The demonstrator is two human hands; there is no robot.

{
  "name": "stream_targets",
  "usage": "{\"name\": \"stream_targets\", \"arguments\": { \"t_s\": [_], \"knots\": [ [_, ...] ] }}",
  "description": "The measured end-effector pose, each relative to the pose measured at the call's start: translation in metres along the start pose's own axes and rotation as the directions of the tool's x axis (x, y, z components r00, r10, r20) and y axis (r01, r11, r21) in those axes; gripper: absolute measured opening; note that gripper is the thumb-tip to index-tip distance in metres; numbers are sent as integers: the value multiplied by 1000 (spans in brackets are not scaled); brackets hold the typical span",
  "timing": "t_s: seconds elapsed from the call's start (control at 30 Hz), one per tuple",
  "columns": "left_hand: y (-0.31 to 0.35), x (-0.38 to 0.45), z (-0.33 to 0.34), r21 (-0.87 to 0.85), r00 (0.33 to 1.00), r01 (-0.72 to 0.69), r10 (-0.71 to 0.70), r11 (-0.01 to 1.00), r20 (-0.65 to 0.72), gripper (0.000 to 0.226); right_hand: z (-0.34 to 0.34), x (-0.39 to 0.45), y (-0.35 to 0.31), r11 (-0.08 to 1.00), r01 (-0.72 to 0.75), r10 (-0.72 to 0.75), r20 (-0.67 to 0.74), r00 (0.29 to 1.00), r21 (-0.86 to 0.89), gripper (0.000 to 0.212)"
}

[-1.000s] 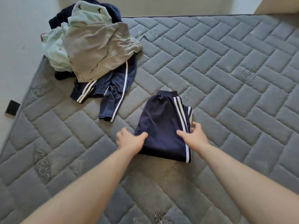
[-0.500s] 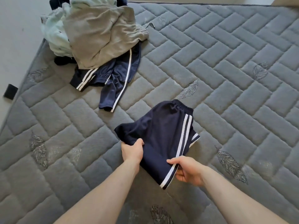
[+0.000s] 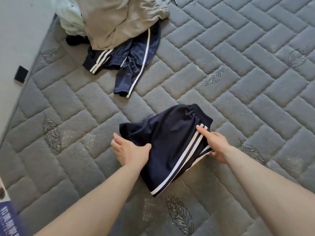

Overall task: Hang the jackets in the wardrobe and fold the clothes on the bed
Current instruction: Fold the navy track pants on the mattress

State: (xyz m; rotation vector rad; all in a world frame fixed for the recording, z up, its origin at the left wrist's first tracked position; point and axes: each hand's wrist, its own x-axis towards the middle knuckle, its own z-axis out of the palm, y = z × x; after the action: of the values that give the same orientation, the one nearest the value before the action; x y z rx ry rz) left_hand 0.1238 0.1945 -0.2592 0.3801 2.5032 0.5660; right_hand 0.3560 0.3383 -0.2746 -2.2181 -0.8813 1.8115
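Observation:
Folded navy shorts with white side stripes lie on the grey quilted mattress, their elastic waistband at the far end. My left hand grips their left edge, thumb on top of the cloth. My right hand holds the right edge by the stripes, forefinger stretched along the fabric and the other fingers under it. The near end of the shorts is lifted a little off the mattress.
A pile of clothes sits at the mattress's far left corner: a beige garment, a pale mint one and a navy striped jacket spread below them. A small black object lies on the floor to the left.
Both hands took hold of the shorts' sides, turned them clockwise and drew them closer; the near end is now raised. The view has tipped down, cutting off the top of the pile.

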Motion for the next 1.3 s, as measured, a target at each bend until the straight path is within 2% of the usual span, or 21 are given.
{"name": "stream_targets", "arguments": {
  "t_s": [0.03,0.07,0.1,0.13,0.17,0.2,0.27,0.33,0.43,0.53,0.63,0.73,0.83,0.93,1.0,1.07,1.13,1.2,1.23,1.27,1.3],
  "knots": [
    [-1,-5,-1,124,978,-190,199,974,-62,125,0,-2,-3,1000,13,-12,43,999,-17,75],
    [-2,-11,-2,239,888,-435,458,868,-48,114,-1,-5,-7,999,29,-26,83,996,-29,60],
    [-3,-17,-1,307,732,-662,678,683,70,101,0,-10,-10,998,50,-45,115,992,-41,47],
    [-4,-21,1,293,566,-817,786,496,248,89,2,-16,-13,995,83,-75,137,988,-55,36],
    [-4,-25,5,226,459,-888,780,399,425,81,5,-24,-15,988,133,-121,149,981,-73,27],
    [-4,-29,9,148,420,-898,707,414,569,77,8,-32,-15,976,197,-182,150,972,-92,21],
    [1,-31,17,52,424,-822,547,568,722,75,16,-52,-16,932,330,-311,135,941,-152,20],
    [8,-29,15,-41,471,-701,506,712,723,68,28,-75,-15,871,442,-425,121,897,-213,26],
    [3,-20,-7,-172,730,-360,392,917,560,53,54,-108,-9,787,564,-554,116,824,-251,36],
    [-19,-2,-40,-278,917,-132,224,951,331,42,86,-131,6,722,609,-593,158,789,-330,45],
    [-39,28,-74,-403,983,30,45,915,176,31,120,-142,30,592,628,-586,266,766,-505,55],
    [-38,52,-90,-377,983,-33,98,926,154,5,147,-137,55,374,612,-545,368,753,-697,53],
    [-19,57,-87,-190,901,-330,369,924,229,44,158,-131,72,361,584,-526,359,771,-727,56],
    [16,64,-78,12,729,-616,564,788,387,84,163,-131,85,380,618,-542,376,752,-688,59],
    [36,73,-67,92,691,-610,471,787,548,100,163,-132,91,415,637,-535,392,748,-650,61],
    [45,82,-56,228,696,-553,294,802,655,112,161,-135,98,497,646,-555,360,750,-579,53],
    [40,88,-47,364,714,-532,175,765,678,113,158,-141,109,571,644,-637,220,739,-509,30],
    [29,92,-42,413,724,-536,149,736,674,110,155,-143,128,640,582,-711,-99,696,-501,26],
    [23,95,-42,400,716,-527,139,750,684,109,153,-142,137,727,499,-660,-277,698,-472,42],
    [17,96,-44,366,704,-498,120,786,700,108,152,-141,145,848,392,-520,-424,741,-356,63],
    [10,97,-48,326,688,-453,93,830,719,107,151,-140,149,952,269,-306,-482,821,-146,82]
  ]
}}
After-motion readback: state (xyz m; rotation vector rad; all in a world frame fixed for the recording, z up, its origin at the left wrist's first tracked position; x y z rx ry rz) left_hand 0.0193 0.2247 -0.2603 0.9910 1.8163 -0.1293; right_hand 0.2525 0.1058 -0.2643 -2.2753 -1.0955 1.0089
